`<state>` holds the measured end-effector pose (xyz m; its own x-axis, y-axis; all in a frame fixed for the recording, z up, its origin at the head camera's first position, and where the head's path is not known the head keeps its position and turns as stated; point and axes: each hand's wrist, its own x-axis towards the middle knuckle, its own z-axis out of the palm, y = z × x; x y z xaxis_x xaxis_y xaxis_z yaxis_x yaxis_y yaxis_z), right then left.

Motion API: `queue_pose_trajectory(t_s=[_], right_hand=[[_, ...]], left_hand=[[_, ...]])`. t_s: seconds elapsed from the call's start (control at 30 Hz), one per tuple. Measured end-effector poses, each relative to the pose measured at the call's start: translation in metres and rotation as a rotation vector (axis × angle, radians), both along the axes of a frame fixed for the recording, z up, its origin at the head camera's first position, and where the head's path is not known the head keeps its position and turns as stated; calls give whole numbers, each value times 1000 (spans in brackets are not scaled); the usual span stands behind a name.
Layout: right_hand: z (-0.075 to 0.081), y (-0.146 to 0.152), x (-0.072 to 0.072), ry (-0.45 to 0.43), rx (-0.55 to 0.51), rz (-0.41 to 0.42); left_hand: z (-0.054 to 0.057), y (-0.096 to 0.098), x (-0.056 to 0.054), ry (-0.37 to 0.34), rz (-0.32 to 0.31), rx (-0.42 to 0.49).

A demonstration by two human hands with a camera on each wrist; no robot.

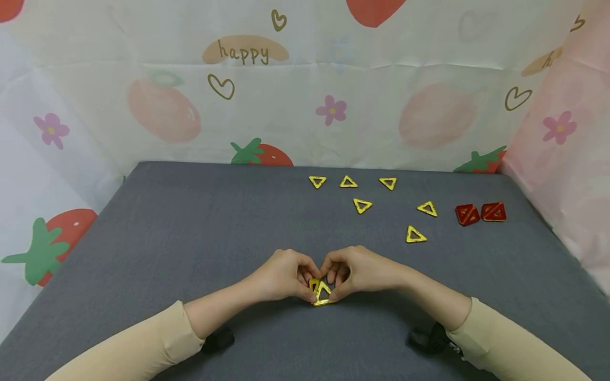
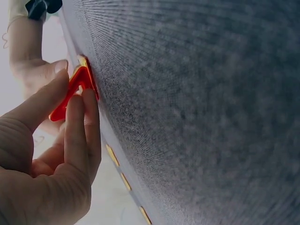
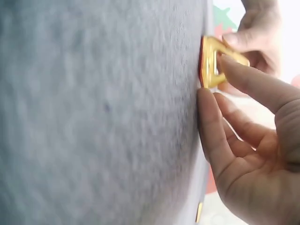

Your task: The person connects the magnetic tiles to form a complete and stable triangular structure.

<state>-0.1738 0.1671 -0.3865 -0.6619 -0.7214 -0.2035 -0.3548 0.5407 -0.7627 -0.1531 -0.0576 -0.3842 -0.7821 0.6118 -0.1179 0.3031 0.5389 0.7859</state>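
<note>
My left hand [image 1: 281, 276] and right hand [image 1: 369, 270] meet near the table's front middle, over two small triangular tiles with open centres. Left fingertips and thumb pinch a triangular tile [image 2: 60, 111] whose face looks red in the left wrist view; from the head, a yellow tile [image 1: 312, 282] shows beside that thumb. Another yellow triangular tile [image 1: 322, 303] leans against it at a tilt, its lower edge close over the table. My right thumb and fingers hold this tile at its side. In the right wrist view, yellow faces [image 3: 209, 80] show with a red edge at the tabletop.
Several loose yellow triangular tiles lie farther back, among them one tile [image 1: 415, 241] nearest the right hand. Two red pieces, a left one [image 1: 461, 218] and a right one [image 1: 493, 218], lie side by side at right. A printed cloth [image 1: 371, 143] stands behind the grey table [image 1: 190, 227].
</note>
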Motion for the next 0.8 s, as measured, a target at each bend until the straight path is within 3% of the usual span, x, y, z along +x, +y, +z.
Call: queue_pose_trajectory(t_s=[0.17, 0.4, 0.8], right_hand=[[5, 9, -5, -25, -10, -9], [10, 29, -23, 53, -25, -115], [12, 54, -69, 200, -42, -514]], left_hand=[[0, 0, 1, 14, -2, -9], [-1, 1, 0, 32, -13, -1], [1, 1, 2, 33, -1, -16]])
